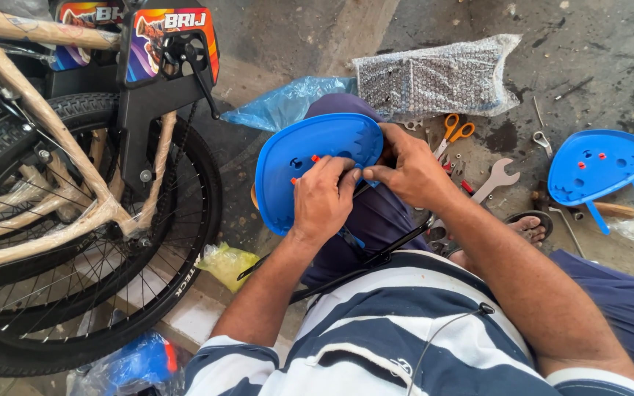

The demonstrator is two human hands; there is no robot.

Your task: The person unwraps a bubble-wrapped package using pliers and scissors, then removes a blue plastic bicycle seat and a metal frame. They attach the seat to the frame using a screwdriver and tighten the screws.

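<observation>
A blue plastic seat plate (299, 165) with small red clips rests on my raised knee, its ribbed underside facing me. My left hand (322, 199) presses its fingertips on the plate's lower right part near the red clips. My right hand (409, 170) grips the plate's right edge, thumb and fingers pinched close to the left hand's fingertips. Whether a small part sits between the fingers is hidden.
A paper-wrapped bicycle with a black rear wheel (82, 242) stands at left. On the concrete floor lie orange-handled scissors (453, 132), a spanner (497, 178), a bubble-wrapped part (434, 77), blue plastic bags (288, 103) and a second blue seat plate (599, 165) at right.
</observation>
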